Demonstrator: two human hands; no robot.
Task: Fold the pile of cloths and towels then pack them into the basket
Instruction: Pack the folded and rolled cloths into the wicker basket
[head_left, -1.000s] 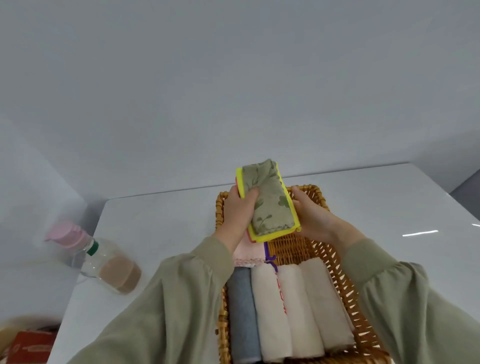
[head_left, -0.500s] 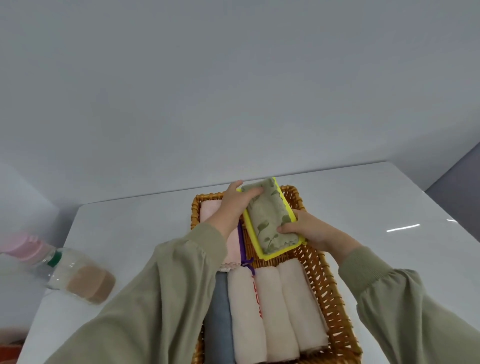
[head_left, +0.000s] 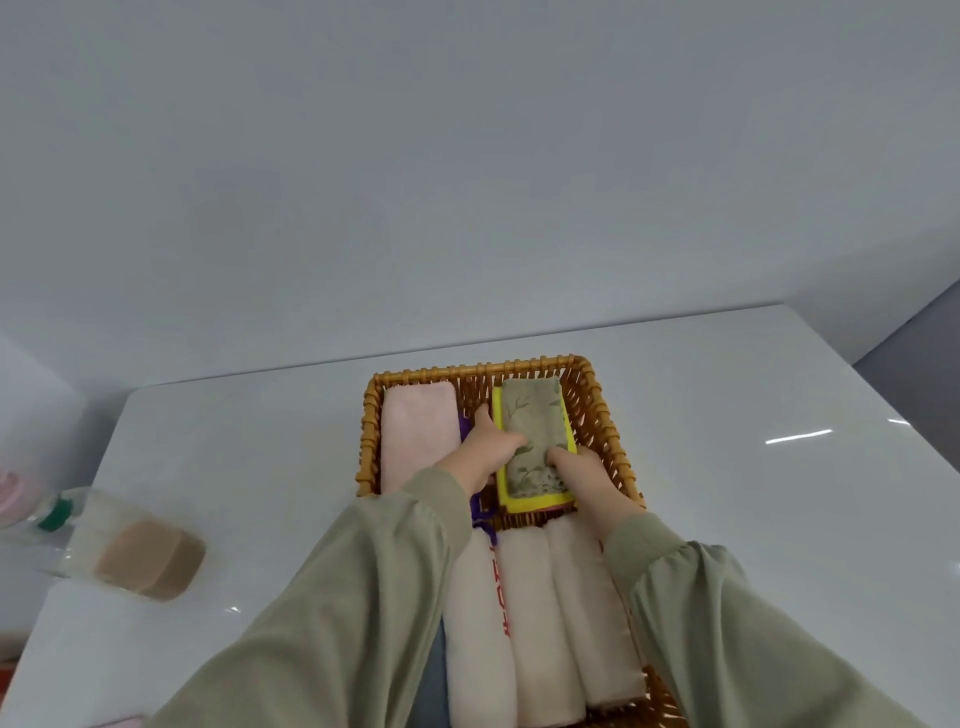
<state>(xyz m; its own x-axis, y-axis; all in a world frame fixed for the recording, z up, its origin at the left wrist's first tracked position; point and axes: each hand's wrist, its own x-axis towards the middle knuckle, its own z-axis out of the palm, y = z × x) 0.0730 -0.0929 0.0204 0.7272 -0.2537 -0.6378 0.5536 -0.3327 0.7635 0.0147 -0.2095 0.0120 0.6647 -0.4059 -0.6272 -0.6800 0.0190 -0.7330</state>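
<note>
A woven wicker basket stands on the white table. A folded green leaf-print cloth with a yellow border lies in its far right part. My left hand grips the cloth's left edge, and my right hand pinches its near right side. A folded pink towel lies in the far left part, with a purple cloth between the two. Three rolled cream towels fill the near part, beside a grey one largely hidden under my left sleeve.
A clear plastic bottle with brown liquid and a pink cap lies on its side at the table's left. The table's far edge meets a plain grey wall. Something red shows at the lower left corner.
Both hands have lowered the green cloth from above the basket's far rim down into its far right part. The camera has shifted, so the basket sits more centrally.
</note>
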